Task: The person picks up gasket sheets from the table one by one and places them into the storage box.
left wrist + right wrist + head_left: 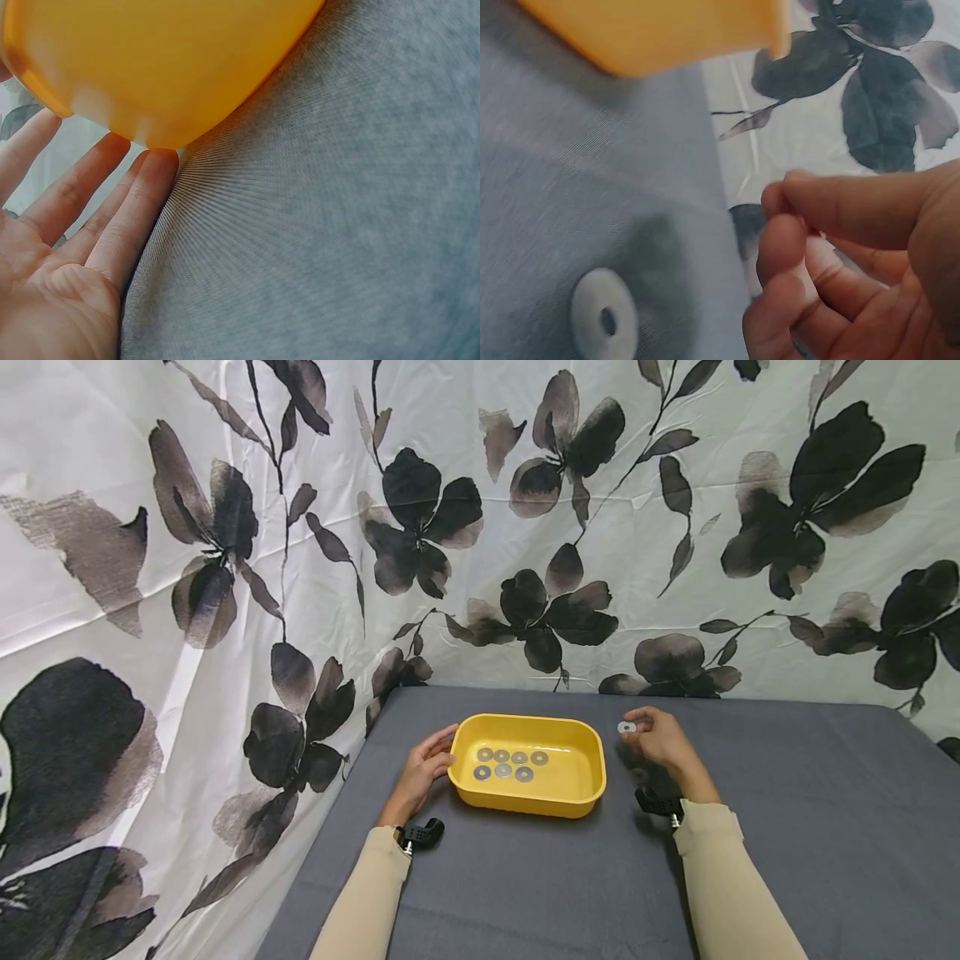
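Observation:
Several flat metal washers [503, 771] lie in the left half of a yellow plastic bin [570, 810]. At the bin's left end, my left hand [421, 777] rests its nearly straight fingers [112, 180] against the outer wall. To the right of the bin, my right hand [663, 745] pinches one washer [626, 727] between thumb and fingertips, above the grey cloth. That washer is hidden behind the fingers in the right wrist view. Another washer [604, 319] shows there over the grey cloth, left of my curled fingers.
A grey cloth [525, 893] covers the table under the bin. White fabric with dark flowers [540, 618] hangs behind the table and along its left side. Each wrist wears a black strap-on device [423, 833].

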The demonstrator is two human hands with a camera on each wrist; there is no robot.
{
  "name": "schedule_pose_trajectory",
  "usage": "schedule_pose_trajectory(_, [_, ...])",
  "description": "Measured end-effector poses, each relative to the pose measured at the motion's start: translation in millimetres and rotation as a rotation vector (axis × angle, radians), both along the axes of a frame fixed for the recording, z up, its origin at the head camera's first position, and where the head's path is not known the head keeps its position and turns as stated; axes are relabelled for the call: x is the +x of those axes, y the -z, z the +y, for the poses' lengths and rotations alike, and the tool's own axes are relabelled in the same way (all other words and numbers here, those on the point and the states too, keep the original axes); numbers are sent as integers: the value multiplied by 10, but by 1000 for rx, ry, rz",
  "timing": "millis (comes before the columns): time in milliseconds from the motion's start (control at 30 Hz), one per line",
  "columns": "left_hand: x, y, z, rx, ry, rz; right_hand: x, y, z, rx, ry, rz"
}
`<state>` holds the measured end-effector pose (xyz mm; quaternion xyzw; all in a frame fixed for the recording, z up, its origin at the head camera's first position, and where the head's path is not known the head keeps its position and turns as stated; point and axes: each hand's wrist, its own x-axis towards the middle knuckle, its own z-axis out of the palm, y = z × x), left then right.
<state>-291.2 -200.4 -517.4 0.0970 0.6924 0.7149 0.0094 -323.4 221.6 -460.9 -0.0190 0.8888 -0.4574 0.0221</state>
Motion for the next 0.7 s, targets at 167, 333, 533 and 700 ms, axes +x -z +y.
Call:
schedule_pose_trajectory(167, [7, -1, 1, -4, -4, 4, 31, -133, -52, -29, -27, 52])
schedule_pose_trajectory(333, [8, -9, 3, -5, -4, 5, 78, -272, -148, -37, -58, 85])
schedule_pose_trajectory(533, [10, -14, 0, -1, -2, 12, 129, -403, -320, -60, -94, 95])
schedule_pose_trajectory(700, [3, -14, -3, -3, -7, 8, 164, -482, -491, -87, -113, 108])
